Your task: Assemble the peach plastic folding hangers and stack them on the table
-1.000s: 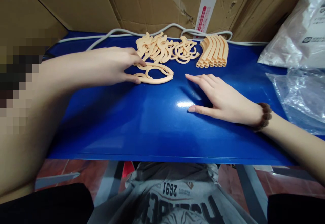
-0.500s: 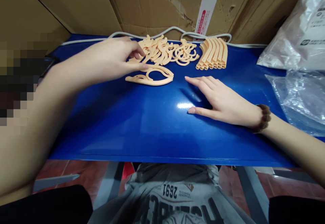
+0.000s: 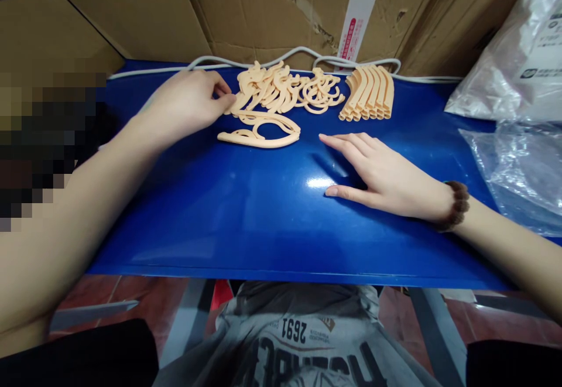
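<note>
My left hand (image 3: 188, 97) is at the left end of a pile of peach plastic hanger arms (image 3: 274, 88). Its thumb and index finger are pinched together on one hanger arm there, mostly hidden by the fingers. Just in front of the pile lies a folded plastic hanger (image 3: 272, 142), with its round hook tucked between its arms. My right hand (image 3: 377, 170) rests flat on the blue table, thumb apart from the fingers, holding nothing. Loose hooks (image 3: 322, 91) lie beside the arms, and a neat row of curved pieces (image 3: 369, 94) sits to their right.
The blue table (image 3: 246, 217) backs onto cardboard boxes (image 3: 246, 12). A white cable (image 3: 298, 51) runs along the rear edge behind the pieces. At the right are a white plastic bag (image 3: 509, 65) and a clear plastic sheet (image 3: 527, 164).
My left hand has drawn back to the left, away from above the folded hanger, and its fingertips have come together at the pile's left end. My right hand has stayed still.
</note>
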Available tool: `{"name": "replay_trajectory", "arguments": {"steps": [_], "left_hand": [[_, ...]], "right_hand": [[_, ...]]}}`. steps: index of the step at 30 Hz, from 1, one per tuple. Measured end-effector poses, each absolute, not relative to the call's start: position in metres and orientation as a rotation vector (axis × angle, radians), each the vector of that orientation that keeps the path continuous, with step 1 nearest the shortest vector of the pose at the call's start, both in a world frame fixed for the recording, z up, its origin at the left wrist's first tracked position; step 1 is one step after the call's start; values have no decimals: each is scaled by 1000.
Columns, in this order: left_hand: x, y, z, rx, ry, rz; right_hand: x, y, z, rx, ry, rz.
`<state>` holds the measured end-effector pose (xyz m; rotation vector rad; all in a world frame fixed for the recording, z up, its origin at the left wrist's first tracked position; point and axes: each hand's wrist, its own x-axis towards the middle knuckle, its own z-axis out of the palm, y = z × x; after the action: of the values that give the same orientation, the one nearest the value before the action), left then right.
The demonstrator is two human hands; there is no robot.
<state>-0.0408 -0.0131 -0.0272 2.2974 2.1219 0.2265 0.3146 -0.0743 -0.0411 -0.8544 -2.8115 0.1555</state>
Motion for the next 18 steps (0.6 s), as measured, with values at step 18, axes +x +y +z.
{"name": "replay_trajectory", "arguments": {"steps": [18], "left_hand": [[48,-81,-58,3081,633,550]], "right_hand": [[338,-35,27,-1648,-2239,23]]}}
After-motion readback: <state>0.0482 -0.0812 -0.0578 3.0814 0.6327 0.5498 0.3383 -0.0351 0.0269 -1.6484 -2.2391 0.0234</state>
